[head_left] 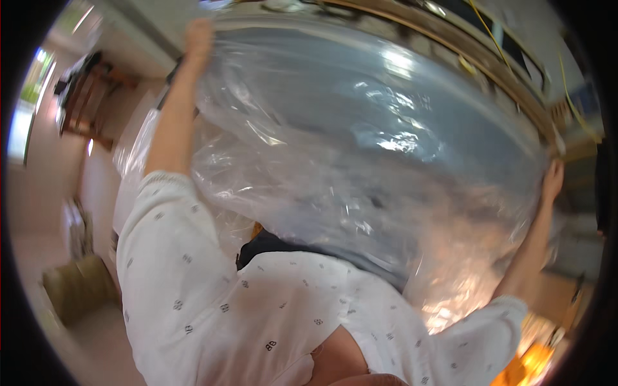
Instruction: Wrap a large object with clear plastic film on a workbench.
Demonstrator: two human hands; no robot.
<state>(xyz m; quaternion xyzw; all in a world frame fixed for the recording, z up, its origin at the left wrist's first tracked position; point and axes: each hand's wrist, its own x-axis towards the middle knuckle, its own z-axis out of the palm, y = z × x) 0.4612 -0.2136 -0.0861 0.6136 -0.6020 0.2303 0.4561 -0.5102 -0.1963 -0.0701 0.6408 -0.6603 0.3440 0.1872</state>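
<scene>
A large sheet of clear plastic film [309,148] spreads between my raised arms, creased and shiny where light falls on it. At the upper left, my left hand [199,40] is closed on the sheet's top corner. Far to the right, my right hand [552,179] grips the opposite corner. The upper edge runs in a fairly taut curve from one hand to the other. Lower down, the film hangs in loose folds in front of my white patterned shirt. A grey-blue surface shows dimly through it.
Beyond the film's far edge runs a long wooden rail [444,42]. A yellow cord [570,96] hangs at the far right. On the left are a brown wooden rack [87,100] and an olive padded block [80,289] on the floor. Something orange [529,365] lies at the lower right.
</scene>
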